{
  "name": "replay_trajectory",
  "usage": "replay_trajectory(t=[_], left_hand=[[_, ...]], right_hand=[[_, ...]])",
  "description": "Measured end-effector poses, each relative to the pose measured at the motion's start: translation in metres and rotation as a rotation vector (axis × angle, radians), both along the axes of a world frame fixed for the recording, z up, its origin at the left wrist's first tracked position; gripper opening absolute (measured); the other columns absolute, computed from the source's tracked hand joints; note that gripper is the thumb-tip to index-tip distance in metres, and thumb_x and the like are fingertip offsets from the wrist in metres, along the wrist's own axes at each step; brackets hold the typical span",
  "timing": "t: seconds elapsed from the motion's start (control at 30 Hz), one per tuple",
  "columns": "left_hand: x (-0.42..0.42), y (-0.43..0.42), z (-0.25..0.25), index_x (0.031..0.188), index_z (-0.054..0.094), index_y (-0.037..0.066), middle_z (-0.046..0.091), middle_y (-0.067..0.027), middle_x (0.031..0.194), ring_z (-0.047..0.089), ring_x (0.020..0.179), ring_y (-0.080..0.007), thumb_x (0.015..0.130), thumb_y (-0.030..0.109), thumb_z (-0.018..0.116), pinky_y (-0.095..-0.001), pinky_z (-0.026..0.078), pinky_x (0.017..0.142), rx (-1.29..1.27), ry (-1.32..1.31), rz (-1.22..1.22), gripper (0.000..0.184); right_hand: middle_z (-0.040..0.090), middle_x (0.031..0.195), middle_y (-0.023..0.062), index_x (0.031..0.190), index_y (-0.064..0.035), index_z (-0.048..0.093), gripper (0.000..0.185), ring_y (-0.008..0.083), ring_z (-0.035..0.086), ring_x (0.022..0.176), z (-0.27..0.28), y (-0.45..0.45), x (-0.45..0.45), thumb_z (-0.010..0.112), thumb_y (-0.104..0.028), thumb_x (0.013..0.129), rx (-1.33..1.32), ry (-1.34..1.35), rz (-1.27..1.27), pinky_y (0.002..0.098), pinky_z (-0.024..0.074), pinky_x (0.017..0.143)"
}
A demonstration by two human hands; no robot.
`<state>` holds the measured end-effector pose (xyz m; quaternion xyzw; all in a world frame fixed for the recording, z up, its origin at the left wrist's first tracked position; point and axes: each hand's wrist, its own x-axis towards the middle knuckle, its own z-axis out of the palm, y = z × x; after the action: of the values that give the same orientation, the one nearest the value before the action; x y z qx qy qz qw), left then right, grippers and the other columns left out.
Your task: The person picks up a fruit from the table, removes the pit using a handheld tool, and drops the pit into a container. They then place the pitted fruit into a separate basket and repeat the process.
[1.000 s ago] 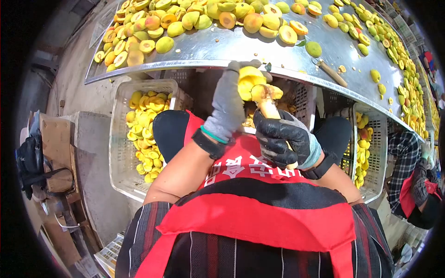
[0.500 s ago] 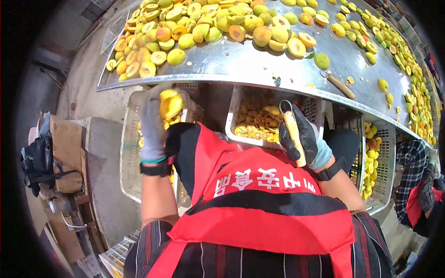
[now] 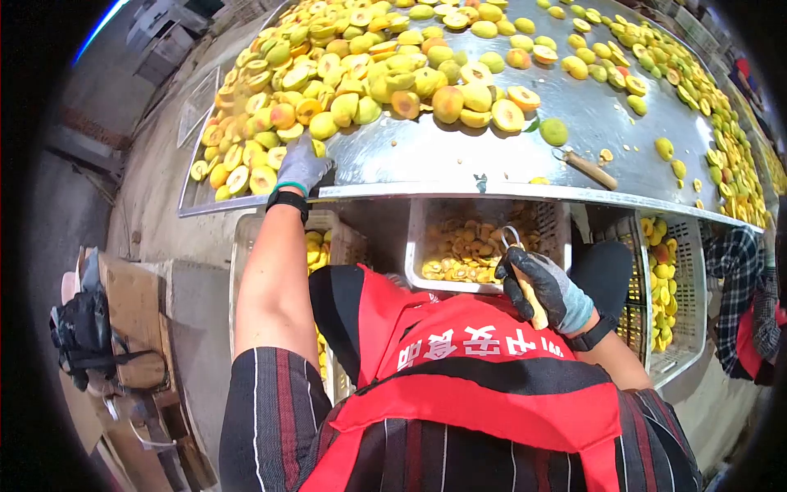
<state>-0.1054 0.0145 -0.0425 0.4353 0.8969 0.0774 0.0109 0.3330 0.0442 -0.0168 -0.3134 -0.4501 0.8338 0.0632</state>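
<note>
Stretched out over the near-left part of the metal table (image 3: 393, 168), my left hand (image 3: 305, 167), in a grey glove, reaches the edge of a heap of halved yellow peaches (image 3: 344, 107). Its fingers look extended, with the thumb apart, beside a peach half (image 3: 319, 148); the fingertips are partly hidden. My right hand (image 3: 541, 283), in a grey and black glove, is closed around the pale handle of a loop-ended pitting tool (image 3: 537, 310). The tool's metal loop points up, above a white crate (image 3: 416, 246) of cut peach pieces.
A second loop tool with a wooden handle (image 3: 592, 170) lies on the table. Below the table edge stand a left crate (image 3: 243, 246) and a right crate (image 3: 693, 287), both holding peaches. A co-worker's plaid sleeve (image 3: 732, 254) shows at right. Cardboard and a black bag (image 3: 78, 328) stand left.
My left hand has moved from above the left crate, where it held a peach half, forward to the heap; that half is out of it. The right hand keeps the pitting tool. The view has shifted.
</note>
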Motion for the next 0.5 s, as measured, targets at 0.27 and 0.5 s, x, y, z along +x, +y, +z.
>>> replay_trajectory(t=[0.27, 0.5], left_hand=[[0.063, 0.013, 0.020, 0.104, 0.050, 0.003, 0.057, -0.0216, 0.099, 0.061, 0.083, -0.0306, 0.059, 0.026, 0.073, -0.0385, 0.048, 0.074, -0.127, -0.044, -0.067, 0.055], [0.159, -0.021, 0.050, 0.124, 0.038, 0.000, 0.054, -0.0175, 0.107, 0.057, 0.094, -0.0235, 0.072, 0.014, 0.063, -0.0328, 0.050, 0.078, 0.982, -1.619, -0.388, 0.059]], right_hand=[[0.051, 0.056, 0.0040, 0.091, -0.0049, 0.052, 0.035, 0.0122, 0.047, 0.039, 0.008, 0.002, -0.008, 0.044, -0.039, 0.092, 0.057, 0.016, 0.024, 0.0233, 0.0362, 0.036], [0.050, 0.056, 0.0044, 0.092, -0.0050, 0.049, 0.029, 0.0098, 0.044, 0.039, 0.045, 0.003, -0.034, 0.045, -0.034, 0.092, 0.102, 0.074, 0.011, 0.0210, 0.0352, 0.037]])
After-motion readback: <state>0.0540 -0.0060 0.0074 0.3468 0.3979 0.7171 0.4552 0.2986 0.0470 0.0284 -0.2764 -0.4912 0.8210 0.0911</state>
